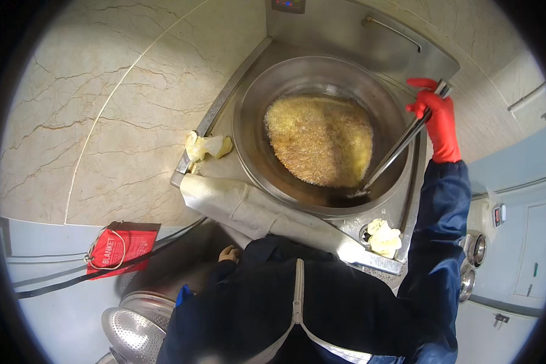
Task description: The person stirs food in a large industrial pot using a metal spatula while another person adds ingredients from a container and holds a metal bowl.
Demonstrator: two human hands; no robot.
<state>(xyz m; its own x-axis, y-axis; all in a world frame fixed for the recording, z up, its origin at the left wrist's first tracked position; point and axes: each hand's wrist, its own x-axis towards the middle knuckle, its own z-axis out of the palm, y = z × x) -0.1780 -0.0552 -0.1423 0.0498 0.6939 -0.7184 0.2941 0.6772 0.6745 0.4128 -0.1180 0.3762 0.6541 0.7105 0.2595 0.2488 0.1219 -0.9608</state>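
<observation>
My right hand, in a red rubber glove, is closed around the metal handle of a long utensil, perhaps a ladle or spatula. Its lower end rests inside a large steel wok, at the near right of the bubbling yellow-brown contents. What kind of head the utensil has is not clear. Ungloved, my left hand hangs low beside my body, left of the stove's front edge; its fingers look curled and partly hidden, and no held thing shows.
A pale cloth lies along the stove's front edge. Crumpled yellowish cloths or papers sit at the left and right corners. A red fire blanket pouch hangs at left, above a perforated steel strainer. Metal bowls stand at right.
</observation>
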